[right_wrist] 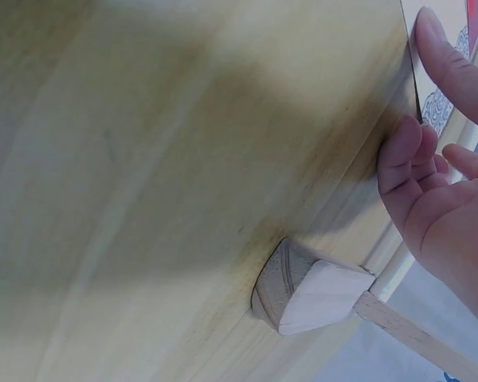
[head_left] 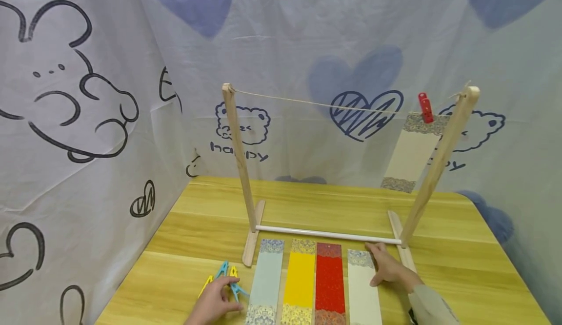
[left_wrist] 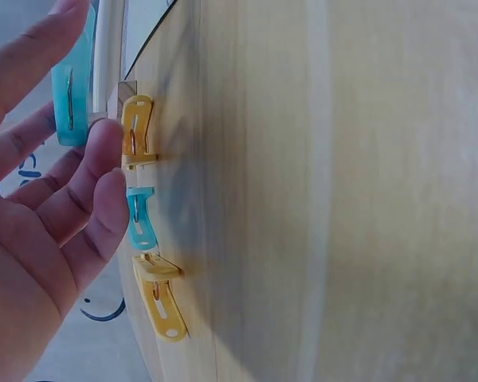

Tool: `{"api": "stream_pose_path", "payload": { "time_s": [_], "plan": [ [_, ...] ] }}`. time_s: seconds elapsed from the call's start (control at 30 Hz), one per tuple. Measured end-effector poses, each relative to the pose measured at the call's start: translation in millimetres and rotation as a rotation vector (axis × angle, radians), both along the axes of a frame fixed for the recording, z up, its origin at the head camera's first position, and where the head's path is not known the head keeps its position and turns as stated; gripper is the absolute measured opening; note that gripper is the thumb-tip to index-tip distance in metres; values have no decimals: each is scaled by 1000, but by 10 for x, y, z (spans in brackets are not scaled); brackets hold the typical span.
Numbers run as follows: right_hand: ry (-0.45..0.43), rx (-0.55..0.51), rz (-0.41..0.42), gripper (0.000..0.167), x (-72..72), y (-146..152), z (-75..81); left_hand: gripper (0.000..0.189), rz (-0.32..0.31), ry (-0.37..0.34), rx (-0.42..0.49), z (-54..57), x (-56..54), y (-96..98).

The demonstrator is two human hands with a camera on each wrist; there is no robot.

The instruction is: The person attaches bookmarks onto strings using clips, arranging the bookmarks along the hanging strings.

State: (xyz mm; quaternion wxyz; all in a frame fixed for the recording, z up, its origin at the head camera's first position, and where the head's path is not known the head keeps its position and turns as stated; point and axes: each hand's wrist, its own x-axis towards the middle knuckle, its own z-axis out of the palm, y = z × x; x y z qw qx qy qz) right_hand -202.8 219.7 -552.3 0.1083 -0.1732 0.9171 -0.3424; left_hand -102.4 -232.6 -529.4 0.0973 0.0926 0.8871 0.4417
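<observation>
My left hand (head_left: 215,299) pinches a blue clothespin (left_wrist: 70,103) between thumb and fingers, a little above the table. Just beyond it lie two yellow clothespins (left_wrist: 137,131) and another blue clothespin (left_wrist: 141,219). My right hand (head_left: 390,267) is at the upper right edge of a white strip of card (head_left: 364,286) with a lace pattern. Its thumb (right_wrist: 454,76) lies along that edge and its fingers are loosely bent near the top corner. In the right wrist view the thumb and fingers stay apart.
Left of the white strip lie a red strip (head_left: 330,281), a yellow strip (head_left: 299,276) and a pale blue strip (head_left: 266,276). Behind them stands a wooden frame (head_left: 239,154) with a string (head_left: 303,101). A red clothespin (head_left: 425,108) holds a cream strip (head_left: 410,154) on it.
</observation>
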Motion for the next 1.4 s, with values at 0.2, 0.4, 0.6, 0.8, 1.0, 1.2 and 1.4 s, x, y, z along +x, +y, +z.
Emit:
{"api": "stream_pose_path", "payload": {
  "time_s": [0.2,0.4,0.6,0.8,1.0,1.2,1.4],
  "plan": [
    [10,-8,2,84,9,-8,10,52,21,26,20,7,-1,3],
    [41,-8,-11,81,8,4,-17,41,64,81,10,-16,-13,34],
    [49,-62,19,83,-17,39,-36,32,85,112,12,-22,-18,43],
    [18,-114,-2,83,-26,60,-41,26,102,124,24,-34,-33,38],
    [31,-147,6,84,-22,82,-68,26,116,151,15,-39,-46,63],
    [22,-188,28,83,10,87,-41,22,141,222,-10,-15,-58,78],
    [13,-218,35,82,40,85,2,20,144,271,-21,-2,-86,100]
  ]
}}
